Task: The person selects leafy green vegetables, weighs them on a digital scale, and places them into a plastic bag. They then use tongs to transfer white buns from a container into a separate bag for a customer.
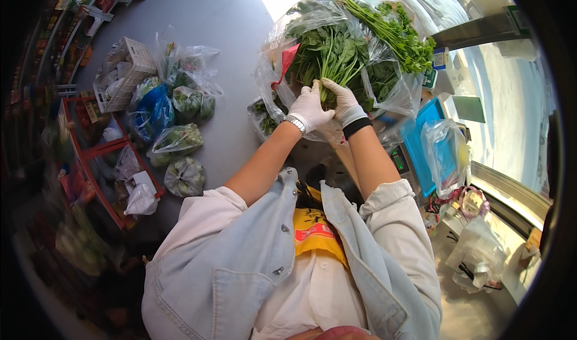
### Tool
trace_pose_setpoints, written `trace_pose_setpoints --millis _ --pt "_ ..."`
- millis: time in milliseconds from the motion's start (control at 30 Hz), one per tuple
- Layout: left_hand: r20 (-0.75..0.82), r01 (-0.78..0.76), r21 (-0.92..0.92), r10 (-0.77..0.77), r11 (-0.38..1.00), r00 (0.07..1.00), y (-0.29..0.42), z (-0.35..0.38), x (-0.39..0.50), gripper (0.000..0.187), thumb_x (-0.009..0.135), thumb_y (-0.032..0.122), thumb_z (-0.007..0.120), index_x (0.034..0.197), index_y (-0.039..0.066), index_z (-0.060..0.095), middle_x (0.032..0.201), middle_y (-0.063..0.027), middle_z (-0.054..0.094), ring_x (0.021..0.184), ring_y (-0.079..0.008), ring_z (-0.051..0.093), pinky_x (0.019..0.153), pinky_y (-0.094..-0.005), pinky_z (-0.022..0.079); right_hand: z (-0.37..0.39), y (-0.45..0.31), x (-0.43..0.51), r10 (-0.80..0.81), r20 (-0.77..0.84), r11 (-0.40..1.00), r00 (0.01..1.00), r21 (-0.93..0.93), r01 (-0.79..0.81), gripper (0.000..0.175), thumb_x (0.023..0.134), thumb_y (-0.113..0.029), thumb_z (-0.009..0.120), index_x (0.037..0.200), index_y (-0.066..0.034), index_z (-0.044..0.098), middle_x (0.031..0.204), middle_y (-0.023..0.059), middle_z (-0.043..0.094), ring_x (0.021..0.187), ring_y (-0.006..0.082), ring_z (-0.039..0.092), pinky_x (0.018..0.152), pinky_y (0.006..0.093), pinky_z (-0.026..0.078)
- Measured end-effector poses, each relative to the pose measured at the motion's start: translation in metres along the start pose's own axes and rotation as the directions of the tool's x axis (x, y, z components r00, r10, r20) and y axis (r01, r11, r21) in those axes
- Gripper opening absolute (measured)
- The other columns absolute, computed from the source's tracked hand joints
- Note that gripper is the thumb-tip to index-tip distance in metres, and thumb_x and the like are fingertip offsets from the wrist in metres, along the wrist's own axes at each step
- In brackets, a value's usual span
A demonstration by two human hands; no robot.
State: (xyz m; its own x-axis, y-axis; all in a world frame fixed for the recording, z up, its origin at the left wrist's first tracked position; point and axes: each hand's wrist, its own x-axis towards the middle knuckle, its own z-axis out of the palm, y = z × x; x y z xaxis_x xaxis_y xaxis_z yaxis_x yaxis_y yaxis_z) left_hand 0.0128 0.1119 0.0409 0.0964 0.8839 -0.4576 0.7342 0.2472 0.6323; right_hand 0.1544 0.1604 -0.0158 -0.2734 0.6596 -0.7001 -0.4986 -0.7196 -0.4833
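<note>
Both hands wear white gloves and meet at the stem end of a bunch of leafy greens. My left hand grips the stems from the left, a metal watch on its wrist. From the right, my right hand closes on the same stems, with a black band at the wrist. The bunch rests on more greens in a large clear plastic bag. To its upper right lies a bunch of celery-like herbs with long stems. A red strip shows at the bag's left side.
On the right are a blue tray with a clear bag, and a scale with a lit display. Bagged vegetables, a white crate and a red-framed rack stand on the left floor. Stocked shelves line the far left.
</note>
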Motion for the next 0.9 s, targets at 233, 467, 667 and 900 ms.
trace_pose_setpoints --millis 233,467,667,900 --pt "-0.209 -0.087 -0.523 -0.029 0.848 0.977 -0.082 0.013 0.026 0.046 0.090 0.018 0.066 0.131 -0.002 0.061 0.126 -0.0153 0.065 0.117 -0.0248 0.062 0.105 -0.0336 0.047 -0.014 -0.021 -0.038 0.016 0.250 0.999 0.968 0.038 -0.026 0.034 0.094 -0.018 0.068 0.121 0.0029 0.066 0.117 0.0161 0.072 0.099 0.0252 0.071 0.090 0.0395 0.057" --pt "0.385 0.397 -0.917 0.327 0.032 0.863 -0.058 0.006 0.036 0.089 0.080 0.077 0.064 0.132 0.005 0.059 0.124 -0.0097 0.064 0.115 -0.0248 0.061 0.100 -0.0378 0.048 -0.008 0.000 -0.092 0.047 0.319 0.997 0.947 0.038 -0.062 0.056 0.092 -0.019 0.070 0.139 0.0038 0.053 0.116 0.0159 0.071 0.101 0.0232 0.071 0.091 0.0359 0.056" --pt "0.538 0.542 -0.838 0.264 0.062 0.801 -0.031 0.000 0.006 0.065 0.082 0.054 0.080 0.123 0.007 0.065 0.117 -0.0101 0.070 0.107 -0.0262 0.067 0.095 -0.0432 0.052 -0.010 0.029 -0.121 0.108 0.359 0.994 0.927 -0.067 -0.090 0.061 0.087 -0.024 0.078 0.138 -0.0003 0.053 0.120 0.0156 0.069 0.106 0.0254 0.068 0.094 0.0387 0.055" --pt "0.379 0.425 -0.905 0.439 -0.006 0.815 -0.034 0.025 -0.017 0.041 0.093 0.018 0.065 0.128 -0.002 0.062 0.120 -0.0170 0.070 0.105 -0.0288 0.070 0.096 -0.0426 0.055 -0.039 0.058 -0.140 0.108 0.270 0.986 0.957 0.091 -0.137 0.059 0.090 -0.028 0.077 0.139 -0.0052 0.053 0.127 0.0078 0.065 0.114 0.0239 0.063 0.099 0.0412 0.050"
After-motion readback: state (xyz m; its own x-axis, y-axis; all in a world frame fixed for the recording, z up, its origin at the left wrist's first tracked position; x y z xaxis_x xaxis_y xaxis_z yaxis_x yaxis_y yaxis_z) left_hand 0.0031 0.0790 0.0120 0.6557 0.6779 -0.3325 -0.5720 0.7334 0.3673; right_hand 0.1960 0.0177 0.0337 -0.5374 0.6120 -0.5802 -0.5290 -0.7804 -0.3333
